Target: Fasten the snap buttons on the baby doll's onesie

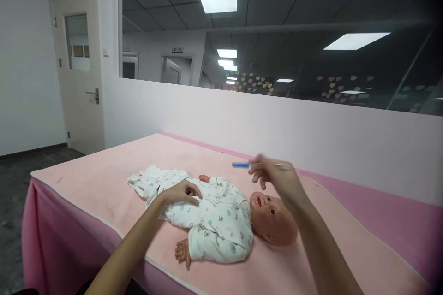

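Note:
A baby doll point(273, 219) lies on its back on the bed, its head toward the right. It wears a white printed romper point(221, 221) with buttons down the front. My left hand point(182, 192) rests on the romper's middle, thumb and forefinger apart beside a button. Above the doll's face, my right hand point(273, 173) grips a thin clear stick with a blue end point(240, 165), possibly a thermometer. Motion blurs this hand a little. The stick lies roughly level, its blue end pointing left.
The pink sheet point(114, 161) covers the bed and hangs over its near left side. A white wall point(214, 110) with a large window point(277, 60) runs behind the bed. A closed door point(79, 87) stands at the far left.

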The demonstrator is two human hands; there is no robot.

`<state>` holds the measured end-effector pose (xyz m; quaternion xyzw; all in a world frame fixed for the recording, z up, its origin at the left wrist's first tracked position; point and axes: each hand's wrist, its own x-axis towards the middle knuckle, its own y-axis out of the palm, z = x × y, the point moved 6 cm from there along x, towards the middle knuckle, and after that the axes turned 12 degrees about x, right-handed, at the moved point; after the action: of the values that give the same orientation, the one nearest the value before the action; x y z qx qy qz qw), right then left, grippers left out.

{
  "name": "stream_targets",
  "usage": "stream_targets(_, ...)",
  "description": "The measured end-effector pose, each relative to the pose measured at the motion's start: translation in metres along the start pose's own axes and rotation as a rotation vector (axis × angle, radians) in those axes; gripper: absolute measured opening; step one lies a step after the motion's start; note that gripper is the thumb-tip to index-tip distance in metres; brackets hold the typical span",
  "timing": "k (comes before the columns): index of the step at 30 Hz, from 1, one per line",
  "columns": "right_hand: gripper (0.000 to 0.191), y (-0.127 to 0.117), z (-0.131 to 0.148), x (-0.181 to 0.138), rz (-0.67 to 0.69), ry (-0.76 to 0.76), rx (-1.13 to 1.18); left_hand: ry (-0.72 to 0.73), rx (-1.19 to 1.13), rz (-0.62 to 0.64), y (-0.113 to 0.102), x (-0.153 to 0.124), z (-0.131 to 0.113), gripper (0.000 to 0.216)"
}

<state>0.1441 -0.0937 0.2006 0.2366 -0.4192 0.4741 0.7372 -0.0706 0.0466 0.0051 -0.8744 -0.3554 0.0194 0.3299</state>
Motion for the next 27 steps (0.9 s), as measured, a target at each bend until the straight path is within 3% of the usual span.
stream_targets(3, 0.039, -0.029, 0.007, -0.007, -0.047, 0.014, -0.111, -0.008, 0.005, 0.004, 0.001, 0.0, 0.001, 0.031)
stream_targets(6, 0.062, -0.058, 0.013, -0.016, -0.173, 0.059, -0.341, -0.017, -0.006, -0.007, 0.001, 0.0, 0.0, 0.029)
stream_targets(8, 0.068, -0.063, 0.012, -0.021, -0.185, 0.1, -0.489, -0.02, -0.018, -0.013, 0.002, 0.0, 0.0, 0.027)
stream_targets(12, 0.044, -0.053, 0.001, -0.044, -0.039, 0.154, -0.538, -0.045, -0.063, -0.012, 0.002, -0.001, 0.003, 0.026)
stream_targets(14, 0.042, -0.057, -0.006, -0.07, 0.041, 0.178, -0.542, -0.057, -0.118, -0.056, -0.002, -0.001, 0.004, 0.027)
stream_targets(18, 0.032, -0.082, -0.04, -0.14, 0.247, 0.291, -0.819, -0.052, -0.246, -0.402, -0.026, 0.0, -0.007, 0.023)
stream_targets(20, 0.026, -0.097, -0.066, -0.171, 0.338, 0.466, -1.024, -0.03, -0.249, -0.481, -0.028, 0.007, -0.025, 0.023)
stream_targets(23, 0.023, -0.102, -0.097, -0.2, 0.467, 0.671, -1.202, 0.038, -0.157, -0.296, -0.002, 0.034, -0.063, 0.028)
stream_targets(25, 0.03, -0.095, -0.107, -0.206, 0.536, 0.686, -1.222, 0.092, 0.006, -0.137, 0.025, 0.052, -0.082, 0.029)
stream_targets(27, 0.036, -0.085, -0.11, -0.204, 0.555, 0.64, -1.208, 0.118, 0.194, -0.071, 0.047, 0.064, -0.089, 0.026)
